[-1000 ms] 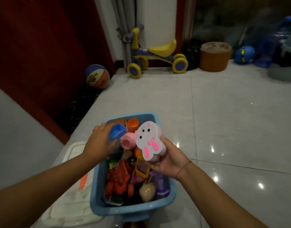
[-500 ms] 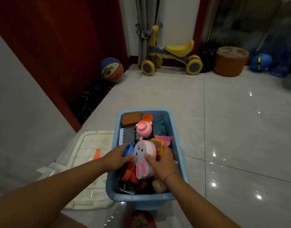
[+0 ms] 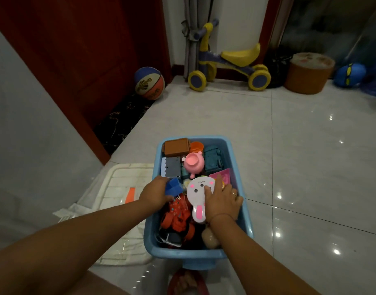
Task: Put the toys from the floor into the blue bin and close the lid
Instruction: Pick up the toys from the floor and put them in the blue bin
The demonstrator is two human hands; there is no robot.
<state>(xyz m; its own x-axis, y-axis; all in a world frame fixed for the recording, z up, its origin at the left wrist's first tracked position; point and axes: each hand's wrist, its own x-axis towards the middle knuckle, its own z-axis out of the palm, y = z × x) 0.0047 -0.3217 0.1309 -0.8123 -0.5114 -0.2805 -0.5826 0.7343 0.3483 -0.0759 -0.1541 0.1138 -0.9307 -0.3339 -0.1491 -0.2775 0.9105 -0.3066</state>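
Blue bin (image 3: 236, 167) lower centre of frame, on floor (image 3: 300, 177), heaped with toys (image 3: 176, 216). White bunny toy (image 3: 196, 194) tops heap; right hand (image 3: 222, 201) flat on it, fingers straight, slightly spread. Left hand (image 3: 155, 193) fingers curl round blue block (image 3: 174, 186) at bin's left wall. Settle both below rim so lid (image 3: 119, 184), lying left, can seat.

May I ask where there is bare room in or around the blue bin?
Bare tiles right of the blue bin and beyond it, toward the trike. The lid lies on its left. Inside is crowded with toys, left hand holding a blue block, right hand pressing the rabbit toy.
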